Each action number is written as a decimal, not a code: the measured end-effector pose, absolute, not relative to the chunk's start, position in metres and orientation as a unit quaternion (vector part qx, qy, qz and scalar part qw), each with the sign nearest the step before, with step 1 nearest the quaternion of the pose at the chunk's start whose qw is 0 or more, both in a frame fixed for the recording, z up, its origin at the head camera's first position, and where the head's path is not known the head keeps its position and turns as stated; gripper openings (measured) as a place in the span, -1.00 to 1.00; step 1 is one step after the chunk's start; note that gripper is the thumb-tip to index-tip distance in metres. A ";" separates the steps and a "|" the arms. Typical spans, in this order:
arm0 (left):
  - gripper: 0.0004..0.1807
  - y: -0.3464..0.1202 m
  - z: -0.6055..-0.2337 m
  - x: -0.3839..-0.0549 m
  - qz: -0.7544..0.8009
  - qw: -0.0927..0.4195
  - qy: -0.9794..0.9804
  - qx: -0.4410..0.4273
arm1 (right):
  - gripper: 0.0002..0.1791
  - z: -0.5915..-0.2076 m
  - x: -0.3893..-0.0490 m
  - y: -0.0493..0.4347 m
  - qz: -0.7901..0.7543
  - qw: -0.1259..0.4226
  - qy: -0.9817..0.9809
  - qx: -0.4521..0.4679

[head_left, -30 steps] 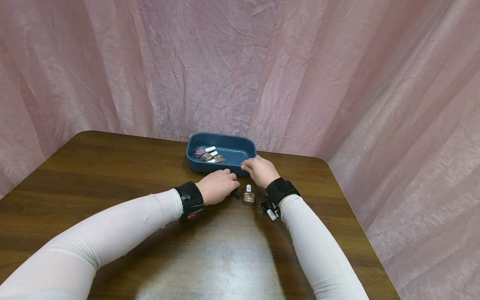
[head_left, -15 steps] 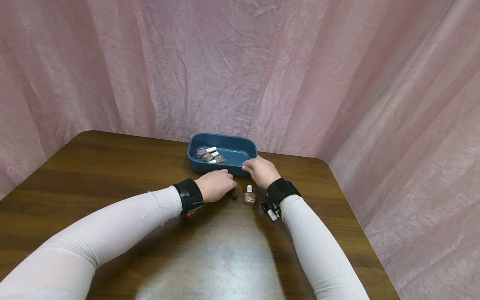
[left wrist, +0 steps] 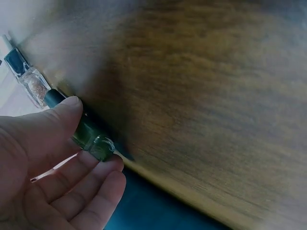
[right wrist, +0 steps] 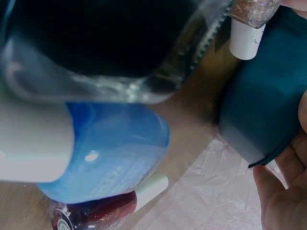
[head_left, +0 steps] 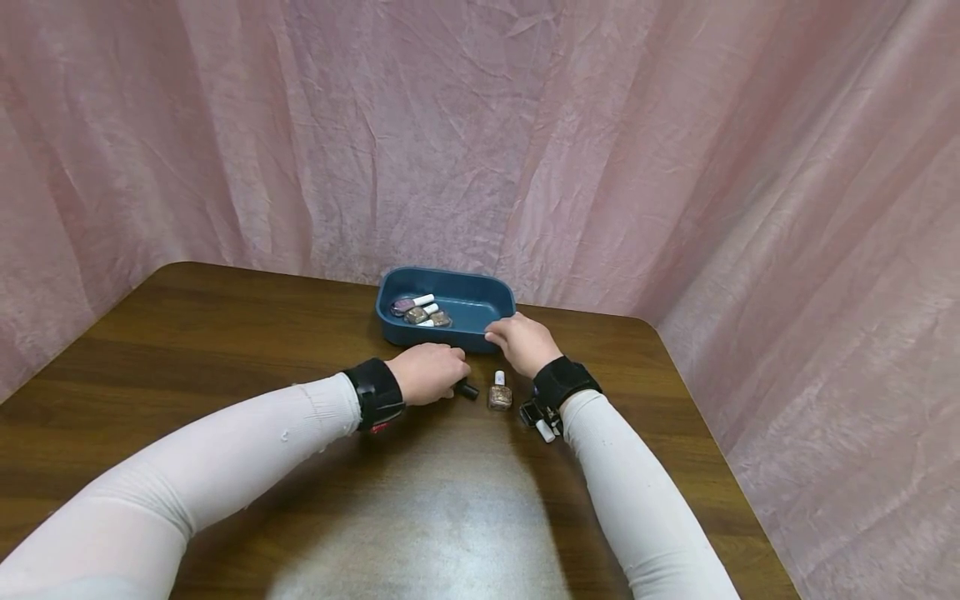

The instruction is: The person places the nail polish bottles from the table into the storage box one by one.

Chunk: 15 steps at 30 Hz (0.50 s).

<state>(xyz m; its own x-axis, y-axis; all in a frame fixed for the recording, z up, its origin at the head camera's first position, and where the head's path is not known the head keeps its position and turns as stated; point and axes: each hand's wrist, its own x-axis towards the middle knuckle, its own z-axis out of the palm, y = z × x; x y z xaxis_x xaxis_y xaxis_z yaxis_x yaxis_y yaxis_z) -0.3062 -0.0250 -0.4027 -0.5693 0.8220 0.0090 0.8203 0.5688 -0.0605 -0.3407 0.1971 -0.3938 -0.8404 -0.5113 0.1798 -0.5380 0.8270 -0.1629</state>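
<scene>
My left hand pinches a dark green nail polish bottle between thumb and fingers, low in front of the blue tray. In the head view only its black cap shows, pointing toward a gold glitter nail polish bottle with a white cap. My right hand grips the tray's near right corner; in the right wrist view, the thumb and fingers meet at the rim. Inside the tray's left half lie a purple nail polish bottle and gold glitter ones.
Beside my right wrist, several bottles lie on the wooden table, partly hidden by the strap. The right wrist view shows a blue nail polish bottle, a dark red one and a blurred black one. A pink curtain hangs behind.
My left hand has shifted slightly left and toward me, away from the gold glitter bottle, and more of the black cap shows. My right hand stays at the tray's corner.
</scene>
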 end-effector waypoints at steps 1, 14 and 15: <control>-0.73 -0.025 -0.403 -0.306 0.024 0.016 -0.886 -0.463 | -0.75 -0.394 -0.341 0.197 0.104 0.064 -0.954 0.274; -0.68 -0.032 -0.432 -0.325 -0.029 0.059 -0.864 -0.500 | -0.76 -0.395 -0.343 0.198 0.106 0.063 -0.954 0.275; -0.68 -0.034 -0.433 -0.325 -0.036 0.064 -0.862 -0.501 | -0.76 -0.395 -0.342 0.198 0.106 0.063 -0.953 0.275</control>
